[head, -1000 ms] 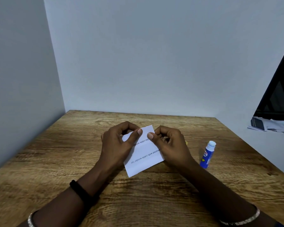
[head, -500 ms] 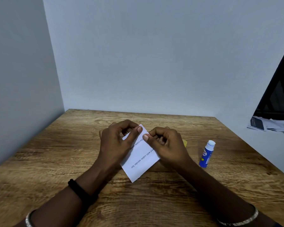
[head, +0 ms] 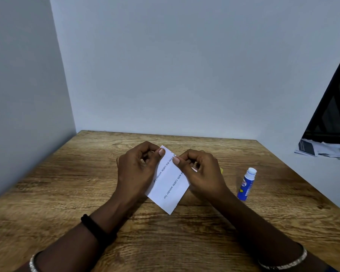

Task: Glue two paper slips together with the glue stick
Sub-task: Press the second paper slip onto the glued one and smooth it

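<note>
A white paper slip (head: 170,190) with printed lines of text is held just above the wooden table (head: 67,193), tilted with one corner pointing toward me. My left hand (head: 137,169) pinches its upper left edge between thumb and fingers. My right hand (head: 201,173) pinches its upper right edge. Whether this is one slip or two overlapping ones cannot be told. A blue glue stick (head: 246,184) stands uncapped on the table, to the right of my right hand. A small yellow thing (head: 221,170) peeks out behind my right hand.
Grey walls close off the table at the left and back. Beyond the table's right edge are a dark slanted panel (head: 334,107) and a stack of papers (head: 322,149).
Both hands have turned the paper slightly, and its near corner has dropped toward me. The glue stick has not moved.
</note>
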